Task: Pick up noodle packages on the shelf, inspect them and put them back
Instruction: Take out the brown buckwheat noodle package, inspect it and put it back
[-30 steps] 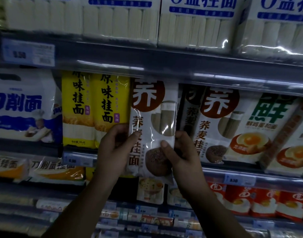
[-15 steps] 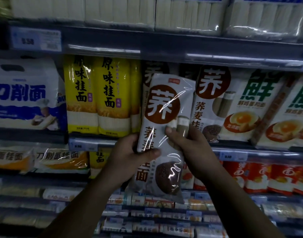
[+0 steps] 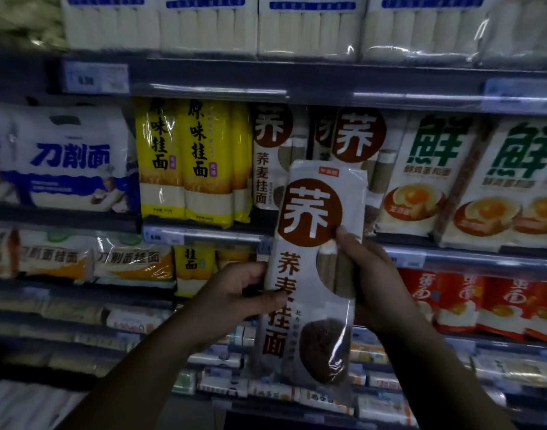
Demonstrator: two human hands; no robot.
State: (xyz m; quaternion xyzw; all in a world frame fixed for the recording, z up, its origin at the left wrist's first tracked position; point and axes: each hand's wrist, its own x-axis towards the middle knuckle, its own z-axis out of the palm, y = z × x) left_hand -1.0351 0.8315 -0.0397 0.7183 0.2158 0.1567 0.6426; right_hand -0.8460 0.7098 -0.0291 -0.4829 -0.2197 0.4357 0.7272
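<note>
Left hand (image 3: 235, 301) and right hand (image 3: 376, 282) grip a noodle package (image 3: 309, 214) by its sides.
It tilts slightly, top above the hands; the shelf (image 3: 222, 238) stands just behind.

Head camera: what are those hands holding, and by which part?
A white plastic noodle package with a brown circle: left hand grips its left edge, right hand its right edge, both near mid-height.

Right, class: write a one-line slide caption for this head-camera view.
The left hand and right hand hold a brown-and-white noodle package in front of the stocked shelf.
</note>
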